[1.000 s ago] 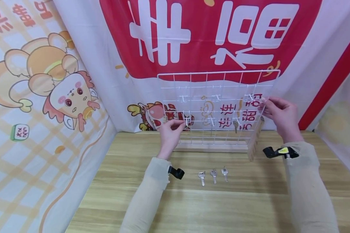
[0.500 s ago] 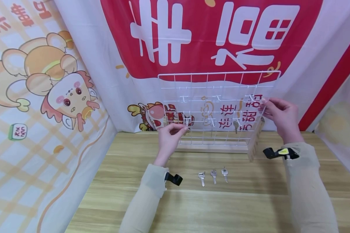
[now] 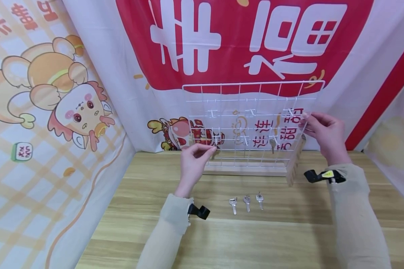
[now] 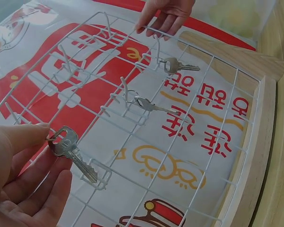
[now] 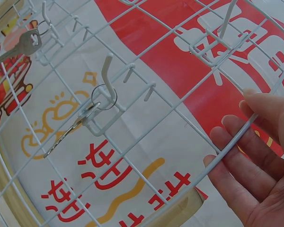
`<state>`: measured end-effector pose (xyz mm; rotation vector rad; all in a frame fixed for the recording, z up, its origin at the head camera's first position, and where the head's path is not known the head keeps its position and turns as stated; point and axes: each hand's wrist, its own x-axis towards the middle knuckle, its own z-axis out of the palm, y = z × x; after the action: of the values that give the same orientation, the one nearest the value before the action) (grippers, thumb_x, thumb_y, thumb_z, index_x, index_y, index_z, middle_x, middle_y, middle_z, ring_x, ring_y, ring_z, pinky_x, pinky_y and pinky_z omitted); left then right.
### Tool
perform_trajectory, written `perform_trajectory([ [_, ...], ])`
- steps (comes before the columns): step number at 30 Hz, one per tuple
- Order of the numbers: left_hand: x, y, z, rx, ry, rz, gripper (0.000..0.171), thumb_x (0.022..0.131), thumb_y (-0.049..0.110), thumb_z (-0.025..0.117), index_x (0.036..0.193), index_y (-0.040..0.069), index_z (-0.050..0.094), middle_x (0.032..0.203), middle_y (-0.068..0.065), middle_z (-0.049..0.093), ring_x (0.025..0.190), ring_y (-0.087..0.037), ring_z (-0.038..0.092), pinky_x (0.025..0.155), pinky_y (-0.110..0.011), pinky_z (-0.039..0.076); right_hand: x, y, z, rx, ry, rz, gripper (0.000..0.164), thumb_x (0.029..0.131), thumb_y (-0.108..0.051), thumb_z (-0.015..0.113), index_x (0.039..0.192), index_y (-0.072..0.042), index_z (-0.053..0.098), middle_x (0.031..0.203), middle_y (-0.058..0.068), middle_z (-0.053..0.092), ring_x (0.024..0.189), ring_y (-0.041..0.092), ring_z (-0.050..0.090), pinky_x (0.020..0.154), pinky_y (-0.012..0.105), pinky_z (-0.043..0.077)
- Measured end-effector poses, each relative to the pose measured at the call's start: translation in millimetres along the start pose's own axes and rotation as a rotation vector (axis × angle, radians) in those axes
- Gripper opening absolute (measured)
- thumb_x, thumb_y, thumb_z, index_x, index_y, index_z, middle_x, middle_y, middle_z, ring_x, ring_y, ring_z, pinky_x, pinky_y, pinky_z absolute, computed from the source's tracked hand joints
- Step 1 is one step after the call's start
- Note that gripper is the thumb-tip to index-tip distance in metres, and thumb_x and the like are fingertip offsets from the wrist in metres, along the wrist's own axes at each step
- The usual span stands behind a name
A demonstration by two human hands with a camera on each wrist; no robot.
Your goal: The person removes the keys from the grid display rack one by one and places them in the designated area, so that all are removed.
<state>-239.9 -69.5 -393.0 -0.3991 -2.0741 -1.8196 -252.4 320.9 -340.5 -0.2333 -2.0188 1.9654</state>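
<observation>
My left hand (image 3: pixel 193 160) pinches the small ring of a silver key (image 4: pixel 67 144) between thumb and index finger, just below the lower-left hook (image 3: pixel 216 140) of a white wire grid (image 3: pixel 252 83). Its other fingers are loosely bent behind the key. The right hand (image 5: pixel 255 165) grips the grid's right edge wire, with thumb on one side and fingers on the other. On other lower hooks, one key (image 4: pixel 149 105) hangs by its ring in the middle and another key (image 4: pixel 180 66) hangs nearer the right hand.
Three keys lie in a row on the wooden table: a left key (image 3: pixel 233 206), a middle key (image 3: pixel 247 203) and a right key (image 3: pixel 260 201). A wooden base (image 3: pixel 245 172) supports the grid. Upper hooks (image 3: pixel 250 113) project from it. A printed cloth (image 3: pixel 155 123) hangs behind.
My left hand has drawn down and slightly left, away from the lower-left hook, holding the key. The right hand keeps its grip on the grid's edge.
</observation>
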Motion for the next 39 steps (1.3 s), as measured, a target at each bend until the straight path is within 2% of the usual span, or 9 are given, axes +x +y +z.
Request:
perform_trajectory([
  [4, -5.4, -0.9, -2.0, 0.002, 0.006, -0.029, 0.012, 0.087, 0.018, 0.084, 0.094, 0.010, 0.079, 0.092, -0.001, 0.075, 0.080, -0.020, 0.069, 0.070, -0.029, 0.058, -0.4, 0.1, -0.1, -0.010, -0.003, -0.002, 0.062, 0.083, -0.048, 0.078, 0.135, -0.017, 0.067, 0.132, 0.010, 0.064, 0.103, 0.011, 0.069, 0.080, 0.018, 0.053],
  [8, -13.5, -7.6, -4.2, 0.010, -0.025, -0.075, 0.011, 0.086, 0.017, 0.084, 0.094, 0.010, 0.079, 0.092, -0.001, 0.075, 0.079, -0.021, 0.068, 0.070, -0.029, 0.058, -0.1, 0.7, -0.3, -0.003, -0.002, 0.002, 0.061, 0.083, -0.047, 0.078, 0.135, -0.018, 0.067, 0.130, 0.008, 0.065, 0.103, 0.011, 0.069, 0.079, 0.018, 0.053],
  [16, -41.6, -39.3, -9.1, 0.079, -0.095, -0.188, 0.011, 0.085, 0.015, 0.084, 0.094, 0.012, 0.078, 0.093, 0.001, 0.075, 0.080, -0.020, 0.069, 0.071, -0.030, 0.059, -0.1, 2.2, -0.4, 0.000, -0.001, 0.007, 0.061, 0.083, -0.047, 0.078, 0.135, -0.018, 0.067, 0.129, 0.007, 0.066, 0.105, 0.012, 0.069, 0.080, 0.019, 0.053],
  [23, -73.4, -64.5, -10.8, 0.106, -0.161, -0.341, 0.009, 0.087, 0.016, 0.083, 0.093, 0.011, 0.077, 0.091, -0.001, 0.074, 0.078, -0.019, 0.068, 0.069, -0.029, 0.058, 1.1, 2.2, -0.8, 0.009, -0.007, 0.003, 0.058, 0.085, -0.044, 0.078, 0.135, -0.018, 0.067, 0.129, 0.006, 0.066, 0.105, 0.013, 0.069, 0.080, 0.019, 0.053],
  [30, -93.1, -78.7, -8.6, 0.114, -0.218, -0.388, 0.008, 0.088, 0.014, 0.082, 0.092, 0.009, 0.077, 0.088, -0.002, 0.073, 0.077, -0.021, 0.069, 0.068, -0.031, 0.060, 1.8, 2.3, -0.8, 0.004, -0.006, 0.003, 0.056, 0.087, -0.043, 0.077, 0.135, -0.018, 0.067, 0.130, 0.006, 0.066, 0.105, 0.012, 0.069, 0.080, 0.019, 0.053],
  [35, -101.0, -86.1, -5.4, 0.092, -0.259, -0.418, 0.007, 0.088, 0.008, 0.080, 0.092, 0.005, 0.076, 0.087, -0.003, 0.074, 0.077, -0.022, 0.071, 0.068, -0.032, 0.061, 2.2, 2.2, -1.0, 0.009, -0.006, 0.004, 0.056, 0.086, -0.043, 0.078, 0.135, -0.018, 0.067, 0.129, 0.006, 0.066, 0.105, 0.012, 0.069, 0.080, 0.019, 0.053],
  [39, -103.7, -89.8, -3.6, 0.098, -0.284, -0.417, 0.005, 0.088, 0.005, 0.079, 0.092, 0.004, 0.075, 0.087, -0.003, 0.074, 0.075, -0.020, 0.071, 0.067, -0.031, 0.061, 2.0, 1.6, -0.7, 0.013, -0.003, 0.000, 0.056, 0.085, -0.044, 0.078, 0.135, -0.018, 0.068, 0.130, 0.006, 0.065, 0.106, 0.012, 0.069, 0.079, 0.019, 0.053],
])
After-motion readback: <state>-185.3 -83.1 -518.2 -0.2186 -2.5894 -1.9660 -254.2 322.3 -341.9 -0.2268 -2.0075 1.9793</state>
